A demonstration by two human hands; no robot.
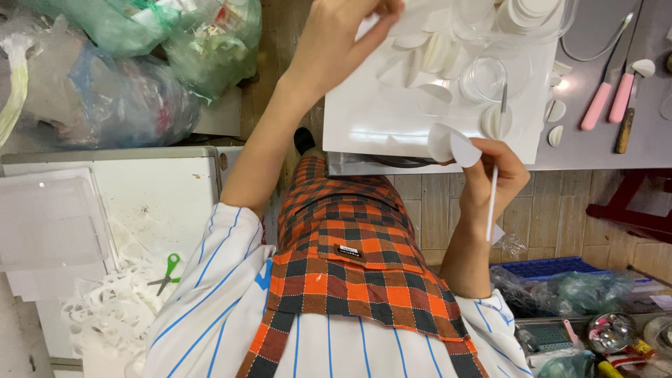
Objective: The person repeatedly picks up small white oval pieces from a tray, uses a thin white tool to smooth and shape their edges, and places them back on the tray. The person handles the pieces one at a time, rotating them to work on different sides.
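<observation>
In right fingers [483, 157]: white disc [448, 143], stick [491, 203].

A grey desk [595, 150] runs along the top right, above a floor of pale tan tiles [553, 217]. Bulging plastic bags [133, 63], green and bluish, pile up at top left. Below them stands a worn white cabinet [164, 196] bearing a clear plastic tray [49, 220], paper scraps and green-handled scissors [166, 274]. A dark red frame [630, 206] sits at right, near a blue crate [549, 267].
</observation>
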